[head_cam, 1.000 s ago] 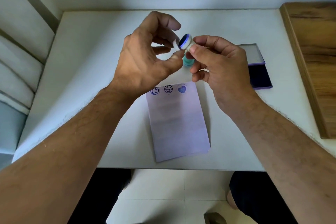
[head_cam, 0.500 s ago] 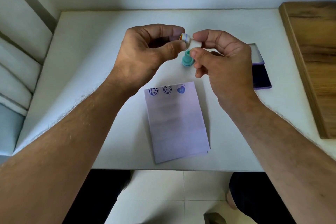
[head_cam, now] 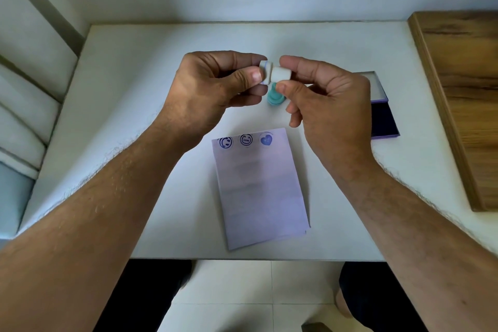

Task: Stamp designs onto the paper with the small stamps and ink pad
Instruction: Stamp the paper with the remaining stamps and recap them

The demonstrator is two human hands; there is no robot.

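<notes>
Now my left hand [head_cam: 204, 89] and right hand [head_cam: 328, 105] both pinch the white stamp [head_cam: 275, 74], long axis sideways, above the paper [head_cam: 261, 191].

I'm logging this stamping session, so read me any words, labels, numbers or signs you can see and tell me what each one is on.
"Happy", it seems: tiny letters inside the middle smiley print on the paper; too small to be sure.
The left smiley print and the heart print: pictures only, no words.
White stamp, teal stamp, ink pad: no readable text.
</notes>
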